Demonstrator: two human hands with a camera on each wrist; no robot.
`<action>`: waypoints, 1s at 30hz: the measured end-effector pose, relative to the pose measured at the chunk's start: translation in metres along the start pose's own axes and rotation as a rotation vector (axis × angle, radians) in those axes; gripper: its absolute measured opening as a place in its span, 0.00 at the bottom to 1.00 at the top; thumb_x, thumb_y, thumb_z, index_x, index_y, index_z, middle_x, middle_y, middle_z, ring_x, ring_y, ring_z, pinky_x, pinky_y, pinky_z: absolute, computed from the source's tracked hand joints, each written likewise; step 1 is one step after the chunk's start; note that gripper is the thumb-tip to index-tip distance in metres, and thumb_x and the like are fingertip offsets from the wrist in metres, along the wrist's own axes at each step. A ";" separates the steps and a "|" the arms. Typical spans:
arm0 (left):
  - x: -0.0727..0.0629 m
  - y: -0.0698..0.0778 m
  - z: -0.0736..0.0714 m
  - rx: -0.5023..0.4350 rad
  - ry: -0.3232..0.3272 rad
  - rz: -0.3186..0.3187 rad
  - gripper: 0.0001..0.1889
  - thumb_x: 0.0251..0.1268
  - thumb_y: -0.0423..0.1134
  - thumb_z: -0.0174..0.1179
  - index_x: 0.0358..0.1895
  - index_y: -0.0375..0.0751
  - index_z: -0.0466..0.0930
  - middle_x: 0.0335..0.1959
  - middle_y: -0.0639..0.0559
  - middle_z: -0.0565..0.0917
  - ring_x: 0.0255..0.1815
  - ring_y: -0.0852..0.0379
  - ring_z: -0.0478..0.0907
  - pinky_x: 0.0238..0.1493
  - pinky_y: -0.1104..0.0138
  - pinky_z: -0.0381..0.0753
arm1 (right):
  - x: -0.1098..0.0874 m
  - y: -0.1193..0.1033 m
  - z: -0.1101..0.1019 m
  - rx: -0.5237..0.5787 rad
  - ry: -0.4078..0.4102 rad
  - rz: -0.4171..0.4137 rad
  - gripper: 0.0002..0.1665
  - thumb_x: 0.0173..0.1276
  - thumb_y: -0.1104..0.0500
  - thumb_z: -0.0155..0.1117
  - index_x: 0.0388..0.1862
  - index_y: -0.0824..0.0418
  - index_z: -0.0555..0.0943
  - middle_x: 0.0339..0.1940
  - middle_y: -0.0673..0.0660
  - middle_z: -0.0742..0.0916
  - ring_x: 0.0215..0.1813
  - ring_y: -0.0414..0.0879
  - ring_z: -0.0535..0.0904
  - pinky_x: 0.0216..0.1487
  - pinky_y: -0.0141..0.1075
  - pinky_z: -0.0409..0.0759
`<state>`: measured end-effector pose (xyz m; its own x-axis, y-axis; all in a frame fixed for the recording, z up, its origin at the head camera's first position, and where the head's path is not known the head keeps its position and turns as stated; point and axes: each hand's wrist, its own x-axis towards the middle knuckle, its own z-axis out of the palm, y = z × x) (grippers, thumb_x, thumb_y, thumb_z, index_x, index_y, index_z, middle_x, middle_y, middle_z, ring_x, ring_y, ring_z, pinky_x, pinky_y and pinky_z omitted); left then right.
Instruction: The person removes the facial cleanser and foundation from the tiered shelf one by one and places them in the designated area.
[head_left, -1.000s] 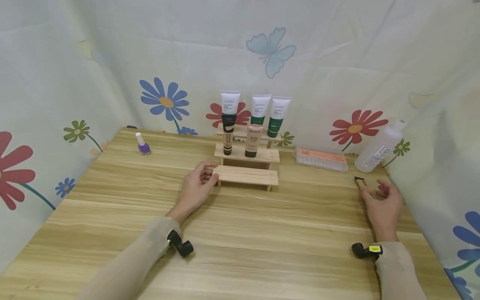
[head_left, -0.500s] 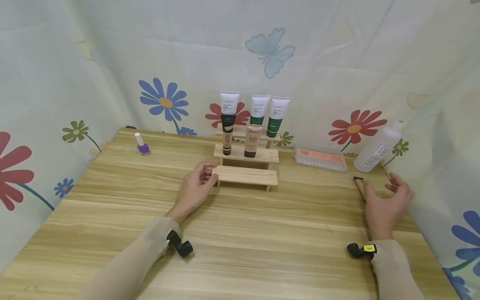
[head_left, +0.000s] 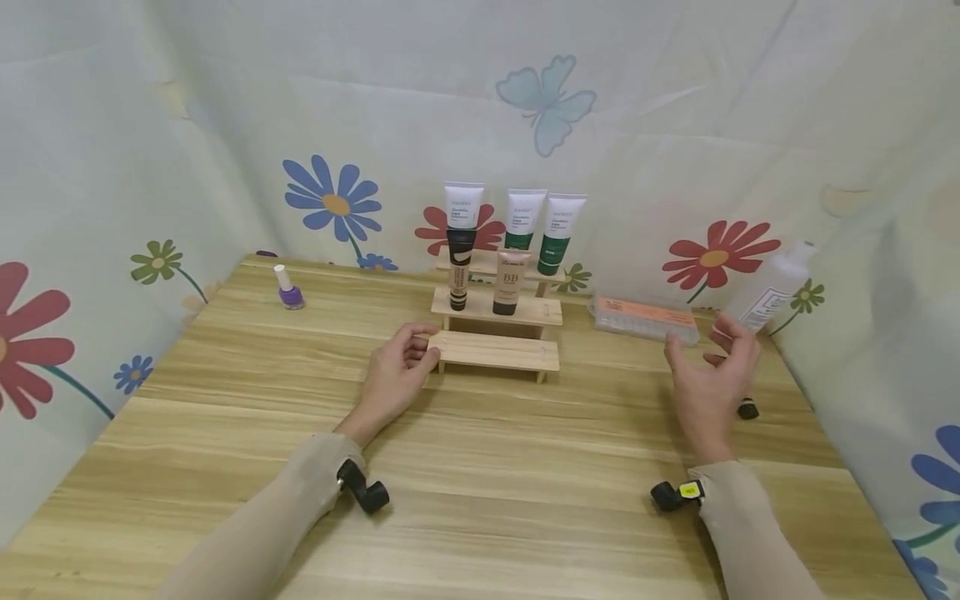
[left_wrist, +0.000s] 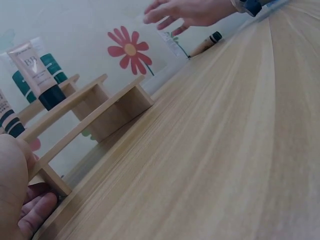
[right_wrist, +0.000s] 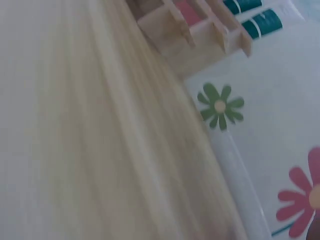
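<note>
My left hand (head_left: 397,367) grips the left end of a three-step wooden display stand (head_left: 495,350), with fingers curled under its lowest step in the left wrist view. On the middle step stand a black-and-tan tube (head_left: 459,271) and a beige BB cream tube (head_left: 512,279). Three white-and-green tubes (head_left: 562,225) stand along the top step. Off to the right, my right hand (head_left: 708,383) is raised over the table, holding nothing, fingers loosely bent. Behind it lies a tan tube with a dark cap (left_wrist: 202,46), mostly hidden from the head view.
A clear plastic box with an orange label (head_left: 645,312) lies at the back right. Beside it a white bottle (head_left: 772,287) leans near the curtain, partly covered by my right fingers. Purple nail polish (head_left: 289,292) stands at the back left. A flowered curtain (head_left: 637,150) borders the table.
My right hand has moved away from the lying tan tube, first slightly right, then left towards the plastic box. The left hand stays on the stand.
</note>
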<state>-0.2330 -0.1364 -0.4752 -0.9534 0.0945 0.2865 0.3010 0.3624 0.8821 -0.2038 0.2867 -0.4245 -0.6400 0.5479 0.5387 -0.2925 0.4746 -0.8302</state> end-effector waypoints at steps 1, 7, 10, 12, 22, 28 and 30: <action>0.000 0.001 0.000 0.002 0.000 -0.001 0.17 0.84 0.39 0.64 0.69 0.45 0.83 0.49 0.45 0.90 0.47 0.52 0.88 0.49 0.70 0.86 | -0.002 -0.008 0.005 0.011 -0.013 0.001 0.39 0.69 0.61 0.82 0.75 0.63 0.76 0.67 0.49 0.78 0.70 0.51 0.77 0.64 0.37 0.75; -0.001 0.001 0.000 0.008 0.005 -0.009 0.17 0.84 0.38 0.64 0.69 0.44 0.83 0.48 0.45 0.91 0.45 0.53 0.89 0.48 0.70 0.87 | -0.008 -0.033 0.035 0.109 -0.075 -0.003 0.39 0.70 0.63 0.81 0.76 0.63 0.74 0.72 0.57 0.78 0.73 0.53 0.76 0.66 0.44 0.79; -0.001 -0.001 0.000 0.011 0.007 -0.009 0.16 0.84 0.39 0.64 0.69 0.44 0.83 0.48 0.45 0.91 0.46 0.53 0.89 0.48 0.70 0.87 | -0.009 -0.039 0.051 0.155 -0.096 -0.012 0.39 0.70 0.63 0.81 0.76 0.61 0.75 0.71 0.56 0.78 0.73 0.55 0.76 0.66 0.49 0.80; -0.001 -0.002 0.001 0.012 0.006 -0.008 0.16 0.84 0.39 0.64 0.69 0.45 0.83 0.48 0.46 0.91 0.46 0.53 0.89 0.49 0.70 0.87 | -0.012 -0.044 0.060 0.183 -0.110 -0.020 0.39 0.70 0.62 0.82 0.76 0.60 0.75 0.71 0.55 0.78 0.73 0.56 0.76 0.67 0.52 0.80; 0.000 -0.001 0.004 0.017 0.003 -0.015 0.16 0.84 0.39 0.64 0.69 0.46 0.83 0.49 0.46 0.90 0.47 0.53 0.89 0.50 0.67 0.88 | -0.026 -0.065 0.099 0.276 -0.184 -0.046 0.40 0.68 0.56 0.85 0.75 0.52 0.75 0.70 0.51 0.78 0.69 0.47 0.77 0.65 0.52 0.81; 0.001 0.001 0.002 0.007 0.005 -0.014 0.16 0.84 0.38 0.64 0.68 0.46 0.83 0.48 0.46 0.90 0.46 0.52 0.89 0.50 0.64 0.88 | -0.035 -0.077 0.118 0.303 -0.211 -0.029 0.43 0.67 0.55 0.87 0.76 0.50 0.75 0.72 0.53 0.77 0.70 0.51 0.77 0.66 0.57 0.82; 0.000 0.001 0.001 0.004 0.003 -0.013 0.16 0.83 0.38 0.64 0.68 0.45 0.83 0.48 0.45 0.90 0.46 0.51 0.89 0.50 0.65 0.89 | -0.039 -0.079 0.124 0.321 -0.228 -0.019 0.43 0.67 0.56 0.87 0.77 0.49 0.75 0.72 0.55 0.78 0.71 0.55 0.77 0.67 0.60 0.81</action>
<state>-0.2327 -0.1351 -0.4742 -0.9573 0.0866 0.2758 0.2881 0.3671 0.8845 -0.2440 0.1421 -0.3975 -0.7629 0.3572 0.5389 -0.4901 0.2242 -0.8424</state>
